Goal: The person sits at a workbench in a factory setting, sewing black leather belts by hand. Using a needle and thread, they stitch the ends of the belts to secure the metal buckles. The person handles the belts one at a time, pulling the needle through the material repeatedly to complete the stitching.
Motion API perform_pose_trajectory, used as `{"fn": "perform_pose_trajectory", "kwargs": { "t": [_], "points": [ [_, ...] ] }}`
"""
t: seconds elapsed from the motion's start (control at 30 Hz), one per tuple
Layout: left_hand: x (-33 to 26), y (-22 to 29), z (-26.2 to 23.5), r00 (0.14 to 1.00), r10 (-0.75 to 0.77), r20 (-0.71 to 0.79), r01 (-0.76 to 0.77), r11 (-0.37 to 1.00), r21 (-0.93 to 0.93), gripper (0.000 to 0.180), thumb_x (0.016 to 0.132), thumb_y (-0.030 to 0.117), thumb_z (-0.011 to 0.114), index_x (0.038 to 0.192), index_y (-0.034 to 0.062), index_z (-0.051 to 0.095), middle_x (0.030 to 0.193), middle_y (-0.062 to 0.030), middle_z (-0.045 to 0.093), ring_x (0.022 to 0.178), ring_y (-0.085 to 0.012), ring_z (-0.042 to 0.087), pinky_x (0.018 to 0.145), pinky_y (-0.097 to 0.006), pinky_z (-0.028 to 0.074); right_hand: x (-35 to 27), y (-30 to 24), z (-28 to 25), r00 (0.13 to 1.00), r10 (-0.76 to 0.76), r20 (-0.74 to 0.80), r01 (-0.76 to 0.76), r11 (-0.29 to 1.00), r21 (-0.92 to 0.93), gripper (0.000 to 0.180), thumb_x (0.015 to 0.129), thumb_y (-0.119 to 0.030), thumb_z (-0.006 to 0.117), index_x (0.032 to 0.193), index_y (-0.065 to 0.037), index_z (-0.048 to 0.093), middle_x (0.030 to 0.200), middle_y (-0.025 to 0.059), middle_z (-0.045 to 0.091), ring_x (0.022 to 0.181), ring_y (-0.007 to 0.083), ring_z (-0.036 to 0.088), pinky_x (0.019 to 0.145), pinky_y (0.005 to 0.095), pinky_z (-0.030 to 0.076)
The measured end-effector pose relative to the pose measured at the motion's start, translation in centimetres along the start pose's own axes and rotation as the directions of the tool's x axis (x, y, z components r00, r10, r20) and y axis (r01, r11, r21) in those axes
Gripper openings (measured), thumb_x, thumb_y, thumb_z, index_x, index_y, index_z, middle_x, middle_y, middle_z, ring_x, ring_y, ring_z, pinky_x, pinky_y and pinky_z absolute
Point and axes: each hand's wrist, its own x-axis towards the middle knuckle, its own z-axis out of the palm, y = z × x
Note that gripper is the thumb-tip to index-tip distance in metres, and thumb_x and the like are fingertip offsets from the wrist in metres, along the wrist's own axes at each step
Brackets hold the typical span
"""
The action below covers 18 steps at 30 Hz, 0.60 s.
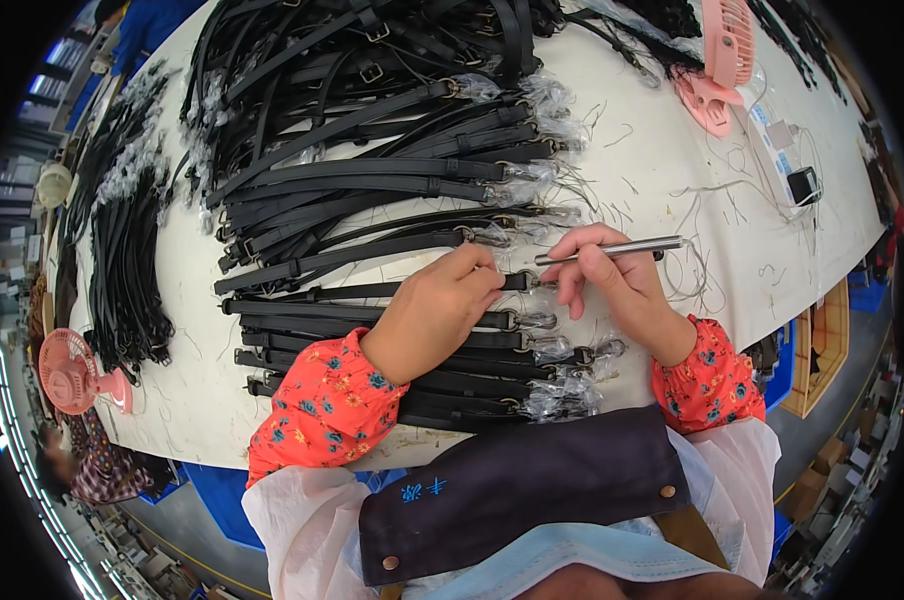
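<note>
Many black straps (372, 190) lie side by side across the white table, their metal-hardware ends pointing right, many with clear plastic wrapping (567, 395). Over the middle of the row, my left hand (437, 310) has its fingers closed at the end of one black strap (372, 291), by its metal fitting. My right hand (617, 285) grips a slim silver pen-shaped tool (612, 249) between thumb and fingers. Its thin tip points left, close to the strap's end. Whether the tip touches anything is too small to tell.
A tangled heap of black straps (362, 50) covers the far side, with another bundle (127, 270) at left. Pink fans stand at far right (727, 50) and left (67, 370). A power strip (772, 150) and thin cords lie right. Loose thread ends litter the table (782, 270).
</note>
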Motion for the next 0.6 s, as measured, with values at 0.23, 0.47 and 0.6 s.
{"fn": "perform_pose_trajectory", "kwargs": {
  "t": [0.23, 0.47, 0.6],
  "points": [
    [0.25, 0.71, 0.12, 0.998, 0.048, 0.033, -0.052, 0.984, 0.171, 0.014, 0.084, -0.003, 0.07, 0.095, 0.0005, 0.062, 0.1, -0.0128, 0.062, 0.088, -0.0344, 0.063, 0.076, -0.041, 0.052, -0.05, -0.42, 0.15, 0.991, 0.105, 0.081, -0.101, 0.993, -0.056, 0.036, 0.112, -0.031, 0.045, 0.122, 0.001, 0.057, 0.084, 0.0087, 0.066, 0.068, 0.0102, 0.06, 0.067, 0.0249, 0.051],
    [0.63, 0.4, 0.16, 0.996, -0.075, 0.056, 0.074, 0.997, 0.006, 0.015, 0.085, -0.005, 0.066, 0.095, 0.0005, 0.056, 0.099, -0.0146, 0.06, 0.086, -0.0369, 0.06, 0.074, -0.043, 0.05, 0.03, -0.53, 0.18, 0.983, 0.141, 0.115, -0.134, 0.989, -0.068, 0.035, 0.112, -0.031, 0.046, 0.121, 0.001, 0.058, 0.083, 0.0083, 0.066, 0.07, 0.0109, 0.06, 0.065, 0.0252, 0.05],
    [0.57, 0.26, 0.25, 0.997, -0.063, 0.047, 0.063, 0.998, 0.011, 0.016, 0.085, -0.006, 0.066, 0.095, 0.0005, 0.056, 0.098, -0.0144, 0.061, 0.087, -0.0369, 0.061, 0.074, -0.042, 0.051, 0.04, -0.58, 0.34, 0.981, 0.157, 0.11, -0.15, 0.986, -0.067, 0.034, 0.111, -0.029, 0.047, 0.121, 0.001, 0.06, 0.082, 0.0062, 0.066, 0.07, 0.01, 0.061, 0.064, 0.0242, 0.05]
  ]
}}
